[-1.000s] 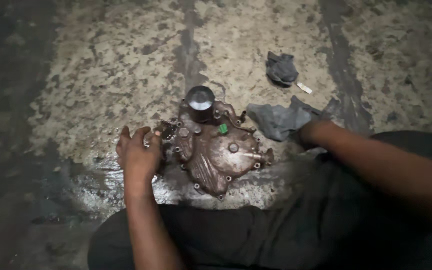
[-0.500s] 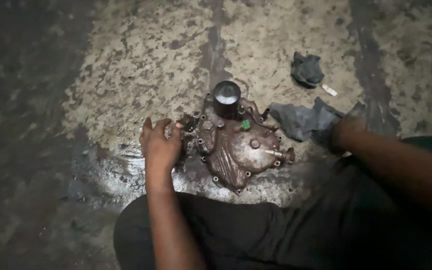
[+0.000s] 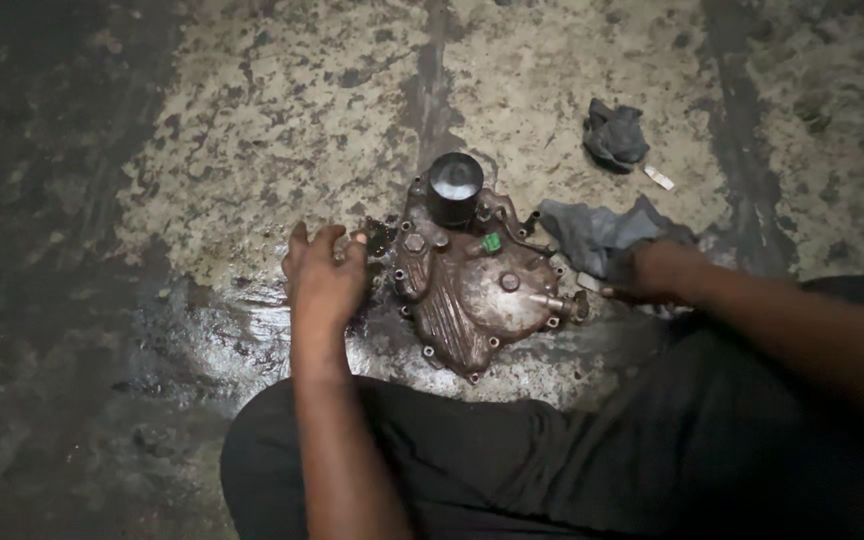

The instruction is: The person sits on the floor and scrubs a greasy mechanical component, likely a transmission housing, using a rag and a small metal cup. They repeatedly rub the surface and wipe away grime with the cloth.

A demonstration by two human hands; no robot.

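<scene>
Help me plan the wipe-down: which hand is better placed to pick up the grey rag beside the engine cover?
Probably the right hand: it rests at the grey rag, right of the engine cover. The left hand lies on the oily floor at the cover's far side, so it would have to cross over.

Oily floor (image 3: 252, 130), engine cover (image 3: 472, 290), rags (image 3: 602, 232)
</scene>
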